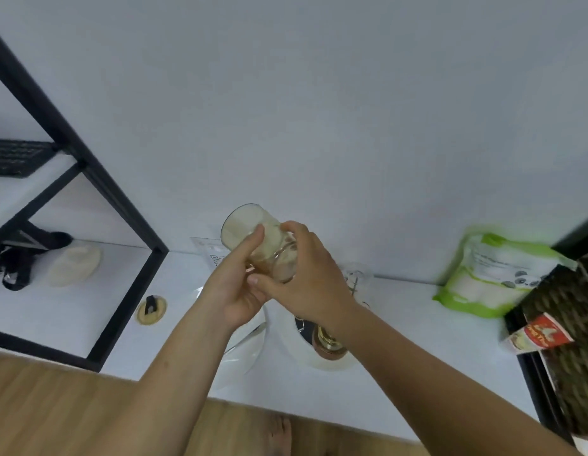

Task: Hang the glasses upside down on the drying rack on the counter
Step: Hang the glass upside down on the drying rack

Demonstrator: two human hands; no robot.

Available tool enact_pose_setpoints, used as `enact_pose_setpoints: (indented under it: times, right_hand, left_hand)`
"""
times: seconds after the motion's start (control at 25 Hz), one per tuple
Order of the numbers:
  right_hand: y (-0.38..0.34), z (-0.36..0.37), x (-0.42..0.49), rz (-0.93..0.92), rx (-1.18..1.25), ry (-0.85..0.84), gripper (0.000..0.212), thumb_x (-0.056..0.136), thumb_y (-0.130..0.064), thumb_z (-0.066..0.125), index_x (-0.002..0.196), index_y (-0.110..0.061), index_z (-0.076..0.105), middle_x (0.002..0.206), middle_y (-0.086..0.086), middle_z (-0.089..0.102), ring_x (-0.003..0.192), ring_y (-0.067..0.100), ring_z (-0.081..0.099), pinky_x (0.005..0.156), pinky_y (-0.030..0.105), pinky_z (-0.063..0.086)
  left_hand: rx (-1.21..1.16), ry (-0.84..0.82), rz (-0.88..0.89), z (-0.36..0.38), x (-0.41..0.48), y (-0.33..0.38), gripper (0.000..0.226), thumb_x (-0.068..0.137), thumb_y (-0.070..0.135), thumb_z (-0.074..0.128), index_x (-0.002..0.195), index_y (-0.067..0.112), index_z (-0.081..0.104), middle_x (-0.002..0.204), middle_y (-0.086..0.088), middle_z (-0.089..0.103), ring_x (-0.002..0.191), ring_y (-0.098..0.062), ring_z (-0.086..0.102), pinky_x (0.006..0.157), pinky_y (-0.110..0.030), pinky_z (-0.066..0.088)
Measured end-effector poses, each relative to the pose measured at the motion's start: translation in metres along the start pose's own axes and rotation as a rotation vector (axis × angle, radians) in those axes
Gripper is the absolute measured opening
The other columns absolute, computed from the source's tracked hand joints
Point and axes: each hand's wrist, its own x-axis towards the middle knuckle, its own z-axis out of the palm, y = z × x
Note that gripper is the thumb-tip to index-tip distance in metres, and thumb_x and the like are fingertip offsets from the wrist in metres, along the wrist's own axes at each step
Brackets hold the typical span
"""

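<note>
At the centre of the frame both hands hold one clear glass [256, 240] above the white desk [401, 350], tilted with its mouth toward the upper left. The left hand [235, 284] has its grip clamped on the glass from below; the right hand [305, 274] clamps its base.
</note>
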Motion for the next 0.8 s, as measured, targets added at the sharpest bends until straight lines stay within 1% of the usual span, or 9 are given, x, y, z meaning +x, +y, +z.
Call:
enact_pose_setpoints:
  times: [0.08,0.16,0.24,0.28,0.36,0.48,0.64,0.72,0.8]
  right_hand:
    - [0.005,0.005,0.013,0.008,-0.073,0.107,0.077,0.067,-0.055,0.077,0.132,-0.034,0.041,0.118,-0.008,0.056,0.103,0.011,0.058,0.085,0.036,0.052]
    - [0.013,0.01,0.031,0.016,-0.134,0.141,0.074,0.066,-0.055,0.075,0.129,-0.033,0.045,0.113,-0.008,0.06,0.097,0.011,0.061,0.081,0.038,0.055]
    - [0.026,0.011,0.046,0.038,-0.2,0.126,0.071,0.065,-0.058,0.075,0.126,-0.034,0.046,0.111,-0.009,0.063,0.094,0.012,0.062,0.079,0.039,0.057]
    - [0.034,0.013,0.055,0.053,-0.232,0.11,0.071,0.065,-0.059,0.075,0.126,-0.035,0.047,0.111,-0.01,0.064,0.096,0.012,0.062,0.081,0.04,0.056]
    - [0.045,0.016,0.068,0.104,-0.282,0.082,0.07,0.067,-0.059,0.075,0.129,-0.038,0.047,0.115,-0.011,0.064,0.102,0.013,0.06,0.086,0.039,0.054]
    - [0.063,0.02,0.08,0.212,-0.306,0.019,0.075,0.071,-0.053,0.077,0.136,-0.039,0.042,0.115,-0.008,0.062,0.106,0.015,0.056,0.087,0.033,0.049]
    - [0.08,0.026,0.085,0.311,-0.343,-0.04,0.083,0.07,-0.046,0.08,0.142,-0.038,0.038,0.108,-0.003,0.054,0.101,0.014,0.05,0.079,0.025,0.038]
    - [0.089,0.033,0.088,0.302,-0.411,-0.071,0.081,0.071,-0.048,0.078,0.141,-0.037,0.041,0.102,-0.01,0.046,0.108,0.015,0.05,0.078,0.027,0.039]
    - [0.099,0.04,0.091,0.293,-0.498,-0.112,0.078,0.072,-0.052,0.076,0.141,-0.036,0.042,0.101,-0.013,0.043,0.111,0.015,0.051,0.077,0.028,0.042]
  left_hand:
    - [0.008,-0.059,-0.064,-0.006,0.021,0.002,0.055,0.084,0.046,0.067,0.125,0.009,0.066,0.124,-0.014,0.069,0.111,-0.03,0.066,0.09,-0.043,0.056]
    - [0.05,-0.058,-0.098,-0.015,0.043,0.006,0.055,0.083,0.045,0.07,0.124,0.01,0.067,0.122,-0.015,0.07,0.11,-0.032,0.066,0.096,-0.048,0.053]
    - [0.139,0.04,-0.081,-0.028,0.065,0.009,0.056,0.077,0.043,0.077,0.122,0.011,0.066,0.116,-0.014,0.069,0.101,-0.031,0.068,0.093,-0.048,0.055]
    - [0.186,0.093,-0.079,-0.037,0.077,0.009,0.064,0.073,0.043,0.08,0.126,0.012,0.061,0.117,-0.013,0.067,0.101,-0.029,0.067,0.087,-0.045,0.058]
    - [0.279,0.133,-0.083,-0.051,0.1,0.008,0.073,0.071,0.043,0.079,0.133,0.014,0.053,0.121,-0.009,0.064,0.108,-0.028,0.065,0.083,-0.042,0.058]
    - [0.397,0.09,-0.096,-0.056,0.128,0.0,0.045,0.087,0.035,0.068,0.126,0.016,0.056,0.122,-0.006,0.063,0.117,-0.028,0.059,0.094,-0.042,0.05]
    - [0.531,0.085,-0.09,-0.058,0.151,-0.016,0.034,0.089,0.032,0.065,0.119,0.016,0.062,0.122,-0.004,0.063,0.112,-0.021,0.057,0.097,-0.041,0.047]
    - [0.608,0.083,-0.069,-0.063,0.164,-0.026,0.031,0.089,0.032,0.064,0.116,0.019,0.065,0.119,-0.001,0.064,0.108,-0.017,0.058,0.092,-0.035,0.047]
    - [0.66,0.074,-0.046,-0.064,0.175,-0.033,0.029,0.089,0.033,0.062,0.115,0.021,0.066,0.117,0.003,0.065,0.104,-0.014,0.058,0.08,-0.027,0.044]
